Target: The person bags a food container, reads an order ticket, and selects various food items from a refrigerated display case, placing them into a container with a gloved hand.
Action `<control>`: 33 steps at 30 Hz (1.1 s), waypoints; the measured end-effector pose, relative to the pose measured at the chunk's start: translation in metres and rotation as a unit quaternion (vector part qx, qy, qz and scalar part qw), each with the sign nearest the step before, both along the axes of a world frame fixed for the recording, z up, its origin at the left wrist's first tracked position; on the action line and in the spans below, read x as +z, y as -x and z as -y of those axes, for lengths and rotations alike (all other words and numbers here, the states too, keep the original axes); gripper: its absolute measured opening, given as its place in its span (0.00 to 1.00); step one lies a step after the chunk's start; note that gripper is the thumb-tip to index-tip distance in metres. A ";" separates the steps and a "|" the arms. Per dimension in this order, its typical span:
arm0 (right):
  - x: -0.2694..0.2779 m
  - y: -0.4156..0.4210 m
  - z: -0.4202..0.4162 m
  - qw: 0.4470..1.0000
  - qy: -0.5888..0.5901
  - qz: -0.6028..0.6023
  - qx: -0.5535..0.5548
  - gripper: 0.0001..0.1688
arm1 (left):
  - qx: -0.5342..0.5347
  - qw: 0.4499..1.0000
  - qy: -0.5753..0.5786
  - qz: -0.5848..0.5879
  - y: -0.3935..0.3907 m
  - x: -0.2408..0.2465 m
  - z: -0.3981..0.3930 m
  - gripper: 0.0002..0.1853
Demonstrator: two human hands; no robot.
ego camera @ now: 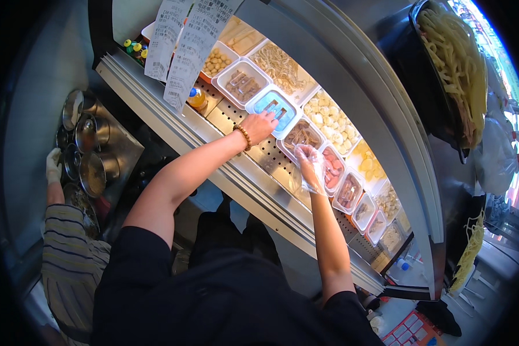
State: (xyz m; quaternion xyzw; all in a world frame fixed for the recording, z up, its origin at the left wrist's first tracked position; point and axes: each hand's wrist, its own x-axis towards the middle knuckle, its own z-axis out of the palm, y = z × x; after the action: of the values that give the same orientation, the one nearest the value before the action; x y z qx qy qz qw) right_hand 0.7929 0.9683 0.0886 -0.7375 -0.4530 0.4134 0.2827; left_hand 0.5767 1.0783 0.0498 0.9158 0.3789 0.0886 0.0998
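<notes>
My left hand [260, 126], bare with a beaded bracelet [243, 137] at the wrist, has its fingers on the raised handle of a clear lid [281, 104]. That lid looks bright blue and lies over a white-rimmed tub. To its right, my right hand [310, 162] wears a loose clear plastic glove. Its fingers are curled above the near edge of a tub of brown strips [302, 133]; whether they pinch anything is hidden. Beside that hand sits a tub of pink pieces [332, 166]. On the other side of my left hand is a lidded tub of brown food [242, 84].
Two printed paper slips [194, 52] hang over the refrigerated case's front frame [173, 116]. An orange drink bottle [197, 99] stands inside. Behind the tubs curves the case's upper frame [372, 82]. A black tray of noodles [452, 65] is above. At left, a co-worker's gloved hand [53, 166] is near metal pots [93, 173].
</notes>
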 end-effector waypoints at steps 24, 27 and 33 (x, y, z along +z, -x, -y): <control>-0.052 0.080 -0.155 0.821 -0.066 0.353 0.443 0.10 | 0.401 0.611 0.207 0.651 0.118 0.054 0.143 0.06; -0.055 0.072 -0.153 0.846 -0.059 0.329 0.416 0.13 | 0.396 0.609 0.206 0.656 0.128 0.053 0.144 0.05; -0.048 0.054 -0.169 0.858 -0.109 0.347 0.362 0.17 | 0.384 0.611 0.188 0.666 0.135 0.051 0.134 0.05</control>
State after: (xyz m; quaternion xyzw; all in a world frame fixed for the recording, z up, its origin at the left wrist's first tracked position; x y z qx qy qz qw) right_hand 0.7389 1.1372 0.0405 -0.5817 -0.7990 0.1515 0.0162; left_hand 0.4415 0.9444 0.1008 0.3364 0.5337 0.6310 0.4514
